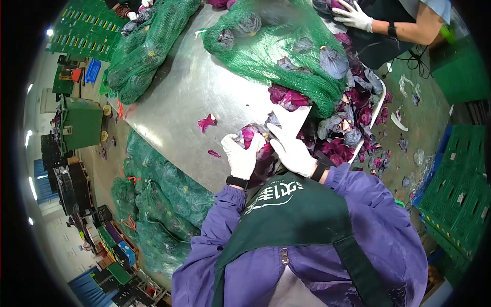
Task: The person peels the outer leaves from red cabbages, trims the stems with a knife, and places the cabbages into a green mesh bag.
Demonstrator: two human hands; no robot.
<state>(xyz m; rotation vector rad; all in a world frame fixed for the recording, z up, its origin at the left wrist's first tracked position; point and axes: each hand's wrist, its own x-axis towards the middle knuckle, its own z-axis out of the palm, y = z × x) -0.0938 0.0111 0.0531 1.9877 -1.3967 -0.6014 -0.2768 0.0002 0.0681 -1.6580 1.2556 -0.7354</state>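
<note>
A purple cabbage [249, 134] is at the front edge of the metal table [179, 102]. My left hand [240, 155], in a white glove, is closed around its near left side, with the thumb on top. My right hand [292, 152], also gloved, lies to the right of the cabbage with its fingers stretched out, close to a loose greyish leaf [273, 118]. Whether its fingertips touch that leaf is hard to tell. Torn purple leaf pieces [207, 123] lie to the left on the metal.
Green net bags of cabbages [271, 46] lie across the table, and more bags [163, 194] stand below its left edge. A leaf-filled bin [337, 138] is at the right. Co-workers' gloved hands [354, 16] show at the top. Green crates [455, 189] stand far right.
</note>
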